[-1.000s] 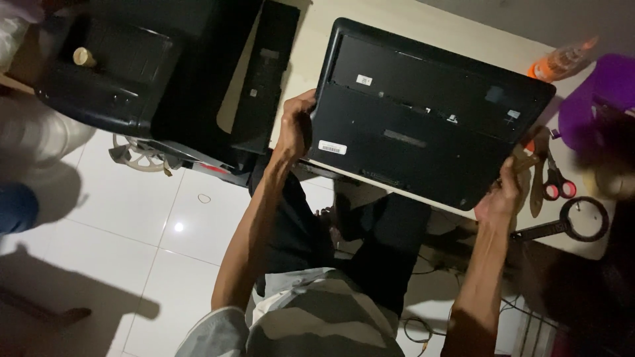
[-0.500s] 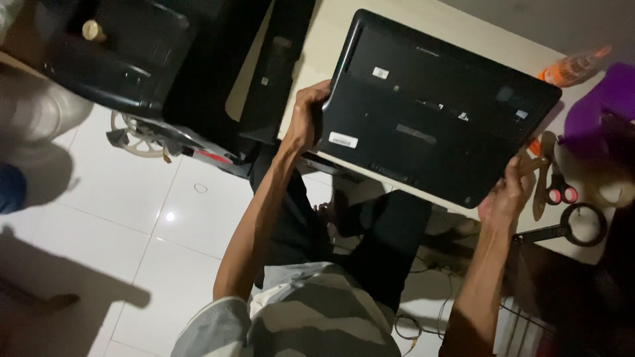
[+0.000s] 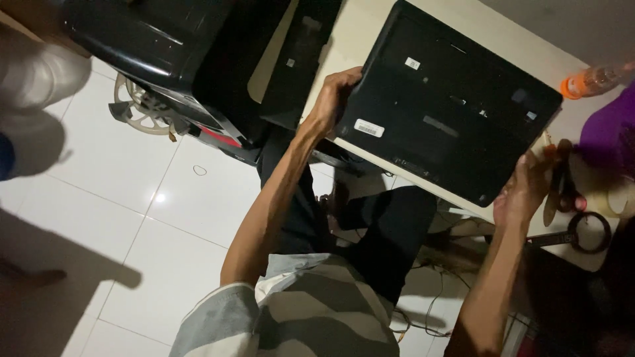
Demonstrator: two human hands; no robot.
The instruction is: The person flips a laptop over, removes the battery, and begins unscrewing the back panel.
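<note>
The floor (image 3: 132, 218) of pale glossy tiles filled the left side, with a dark shadow lying across its lower corner. Above it, a cream table (image 3: 370, 26) ran across the top and off to the right. On that table lay the laptop (image 3: 450, 106), black, turned underside up, with small labels on its base. Its near edge hung out past the table's edge, toward the person.

The person sat below it in a striped shirt (image 3: 311, 311) and dark trousers, both arms stretched up to the machine. At the upper left stood a black box-like device (image 3: 145, 33), partly over the table's end. Between it and the laptop lay a long black panel (image 3: 297, 59), flat on the table. Under the device, near the floor, was a pale spoked wheel (image 3: 139, 109).

The left hand (image 3: 334, 96) was closed on the laptop's left edge, fingers curled over the rim. The right hand (image 3: 526, 188) gripped the near right corner, its thumb against the edge.

Just beside the right hand lay scissors (image 3: 562, 188), touching or nearly touching the fingers; I could not tell which. Near them sat a magnifier (image 3: 585, 233) with a dark ring. A purple thing (image 3: 605, 132) showed at the right edge, blurred. At the table's far right lay a clear bottle (image 3: 592, 80) with an orange cap.
</note>
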